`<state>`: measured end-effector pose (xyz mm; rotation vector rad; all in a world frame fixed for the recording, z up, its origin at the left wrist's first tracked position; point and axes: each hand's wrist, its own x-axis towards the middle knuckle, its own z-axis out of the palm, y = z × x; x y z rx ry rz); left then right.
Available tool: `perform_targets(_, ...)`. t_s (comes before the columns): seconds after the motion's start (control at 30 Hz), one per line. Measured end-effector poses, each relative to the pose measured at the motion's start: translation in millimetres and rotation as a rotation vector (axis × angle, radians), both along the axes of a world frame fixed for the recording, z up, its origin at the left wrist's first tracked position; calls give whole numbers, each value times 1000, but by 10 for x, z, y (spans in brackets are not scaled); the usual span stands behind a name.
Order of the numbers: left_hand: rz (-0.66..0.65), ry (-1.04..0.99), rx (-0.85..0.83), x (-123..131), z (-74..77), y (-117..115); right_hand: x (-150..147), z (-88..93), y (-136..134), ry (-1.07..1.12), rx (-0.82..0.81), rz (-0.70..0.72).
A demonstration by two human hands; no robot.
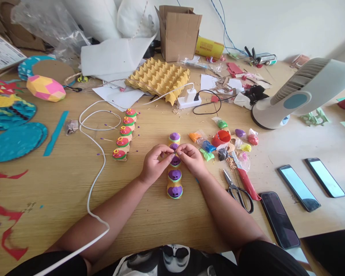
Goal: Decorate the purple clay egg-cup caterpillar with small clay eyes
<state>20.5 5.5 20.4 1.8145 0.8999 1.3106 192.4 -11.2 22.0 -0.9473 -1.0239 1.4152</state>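
Note:
A strip of egg carton cups (174,186) lies lengthwise in front of me, its bumps covered with purple clay. Dark face-like marks show on the nearer bumps. Over the middle of the strip, my left hand (155,165) and my right hand (194,159) meet at the fingertips. Both are closed in a pinch around a tiny black piece (174,152), perhaps clay; its exact shape is too small to make out. My fingers partly cover the second and third bumps. To the left stands a similar strip with red and green bumps (122,142), yellow rings and thin sticks.
Small bags of coloured clay (208,146) and a red round container (221,138) lie right of the strip. Scissors (238,190), a red-handled knife (247,180), several phones (299,188) and a fan (293,96) are farther right. A white cable (93,191) crosses my left forearm.

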Motion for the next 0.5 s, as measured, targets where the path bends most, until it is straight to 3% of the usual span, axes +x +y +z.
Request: perform_targets(0.5, 0, 5, 25, 7, 14, 0, 11, -13, 5, 8, 29, 16)
